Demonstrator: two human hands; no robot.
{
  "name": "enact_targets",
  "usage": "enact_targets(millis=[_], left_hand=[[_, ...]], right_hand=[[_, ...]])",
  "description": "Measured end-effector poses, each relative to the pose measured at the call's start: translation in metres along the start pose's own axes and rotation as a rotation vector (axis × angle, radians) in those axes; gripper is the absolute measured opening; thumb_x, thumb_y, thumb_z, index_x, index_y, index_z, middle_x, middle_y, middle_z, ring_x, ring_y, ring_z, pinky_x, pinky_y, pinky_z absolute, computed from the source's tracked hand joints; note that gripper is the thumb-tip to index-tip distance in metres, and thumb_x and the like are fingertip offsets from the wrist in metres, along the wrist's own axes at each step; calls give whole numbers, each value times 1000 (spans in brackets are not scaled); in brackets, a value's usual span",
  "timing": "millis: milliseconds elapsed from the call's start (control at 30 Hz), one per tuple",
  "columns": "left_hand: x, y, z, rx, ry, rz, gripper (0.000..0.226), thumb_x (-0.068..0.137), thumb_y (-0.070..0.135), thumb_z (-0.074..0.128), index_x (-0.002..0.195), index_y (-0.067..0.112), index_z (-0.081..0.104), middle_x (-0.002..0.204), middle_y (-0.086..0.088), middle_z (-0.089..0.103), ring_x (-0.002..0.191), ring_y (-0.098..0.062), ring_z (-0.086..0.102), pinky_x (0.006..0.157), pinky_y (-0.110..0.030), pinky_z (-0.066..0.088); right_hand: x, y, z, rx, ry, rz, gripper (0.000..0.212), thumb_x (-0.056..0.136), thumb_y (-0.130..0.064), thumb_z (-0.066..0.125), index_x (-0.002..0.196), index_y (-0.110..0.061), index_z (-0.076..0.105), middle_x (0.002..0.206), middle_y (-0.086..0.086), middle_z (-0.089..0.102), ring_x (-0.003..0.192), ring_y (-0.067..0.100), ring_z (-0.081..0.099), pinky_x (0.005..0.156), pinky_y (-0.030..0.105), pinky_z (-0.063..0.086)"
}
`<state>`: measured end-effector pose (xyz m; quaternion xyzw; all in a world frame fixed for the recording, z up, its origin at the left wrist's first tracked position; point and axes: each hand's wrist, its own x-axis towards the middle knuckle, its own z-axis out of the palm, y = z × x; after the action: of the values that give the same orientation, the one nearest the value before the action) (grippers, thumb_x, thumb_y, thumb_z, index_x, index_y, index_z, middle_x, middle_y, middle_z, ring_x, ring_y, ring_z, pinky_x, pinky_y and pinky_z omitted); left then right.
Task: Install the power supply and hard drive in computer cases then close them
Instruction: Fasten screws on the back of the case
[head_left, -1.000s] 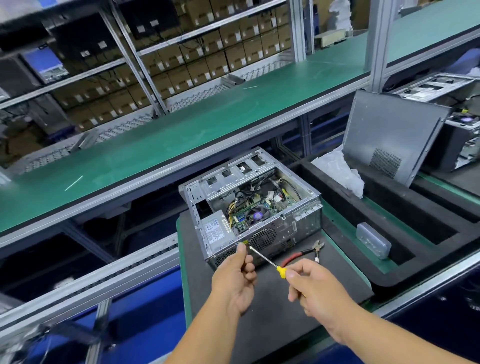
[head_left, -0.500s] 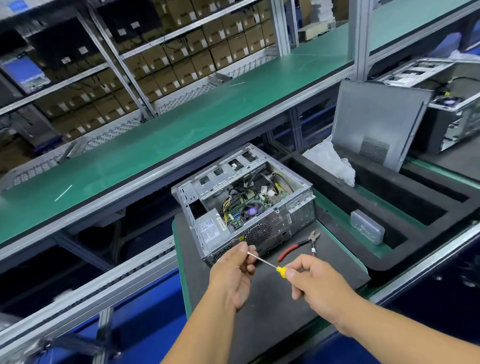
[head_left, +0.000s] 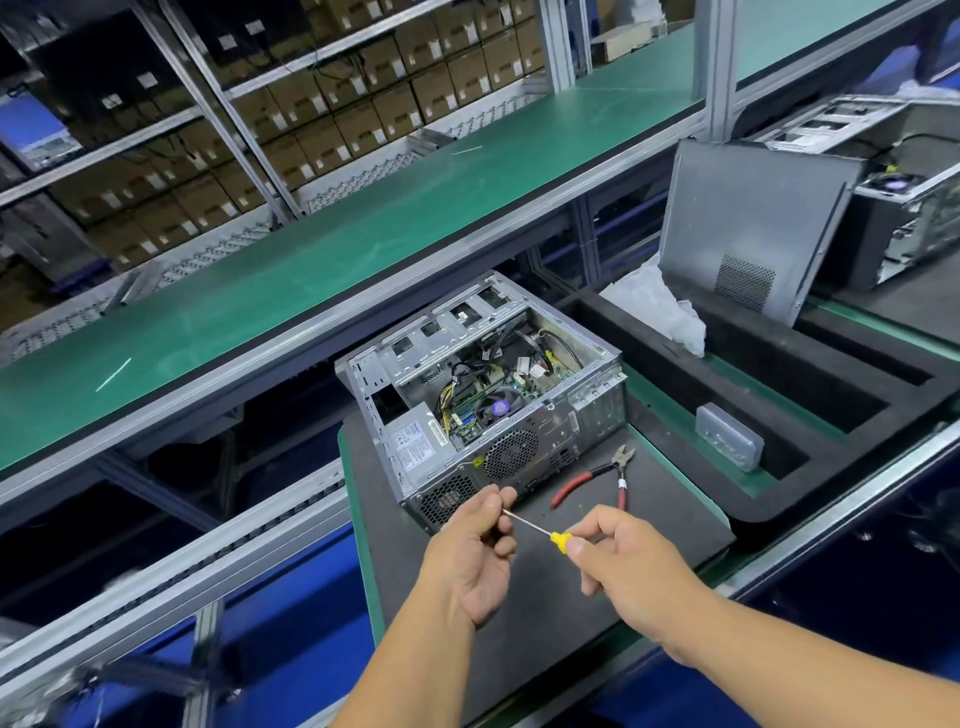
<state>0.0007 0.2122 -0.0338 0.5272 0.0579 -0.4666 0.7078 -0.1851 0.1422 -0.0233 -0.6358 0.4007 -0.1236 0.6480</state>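
An open metal computer case (head_left: 597, 400) lies on its side on a dark mat (head_left: 670, 525), its motherboard, fan and cables exposed. The power supply (head_left: 415, 441) with a white label sits in its near left corner. My right hand (head_left: 623, 561) grips the yellow handle of a thin screwdriver (head_left: 558, 538). My left hand (head_left: 478, 540) pinches the tip end of the shaft, just in front of the case's rear panel. Whether a screw sits on the tip is hidden by my fingers. The case's grey side panel (head_left: 748, 223) leans upright at the right.
Red-handled cutting pliers (head_left: 597, 480) lie on the mat right of my hands. A black foam tray (head_left: 831, 395) holds a small clear plastic box (head_left: 727, 436) and white plastic wrap (head_left: 660, 306). A second open case (head_left: 914, 208) stands far right. A green shelf (head_left: 311, 260) runs above.
Both hands with the screwdriver have drawn slightly back from the case's rear panel; the camera view has shifted a little. The grips on the screwdriver stay the same.
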Motion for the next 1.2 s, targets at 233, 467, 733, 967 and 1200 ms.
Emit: enact_targets(millis=[233,467,733,967,1200], left_hand=[[1,-3,-2,7,42,9,7,93,9,69,100,9,69,86,-7,75,53,-8,53,40,-19,32],[4,-5,-2,30,94,11,11,96,10,67,107,9,68,89,-6,77,50,-7,52,39,-19,31],[3,-6,3,82,92,5,13,99,9,63,111,7,65,98,-10,79,51,-10,50,41,-19,31],[10,-6,8,65,116,7,9,103,15,60,107,8,63,102,-15,78,52,-10,47,41,-19,32],[15,-1,8,-50,87,-99,13,102,24,62,109,13,61,99,-8,79,45,-7,41,40,-21,32]], right_hand=[[2,2,2,-63,1,-32,5,96,-35,67,92,-32,67,73,2,73,56,3,53,58,21,44],[3,2,4,-84,17,-38,5,95,-28,68,91,-30,68,78,6,71,57,0,56,55,16,46],[5,4,10,-60,46,-33,6,97,-27,66,93,-30,68,71,-3,66,56,-4,56,50,10,43],[3,3,19,-22,77,-34,8,99,-24,63,94,-29,66,78,5,67,56,-4,55,51,11,42],[3,2,34,9,88,-11,7,100,-26,61,96,-31,65,77,2,69,57,-6,55,51,11,42]])
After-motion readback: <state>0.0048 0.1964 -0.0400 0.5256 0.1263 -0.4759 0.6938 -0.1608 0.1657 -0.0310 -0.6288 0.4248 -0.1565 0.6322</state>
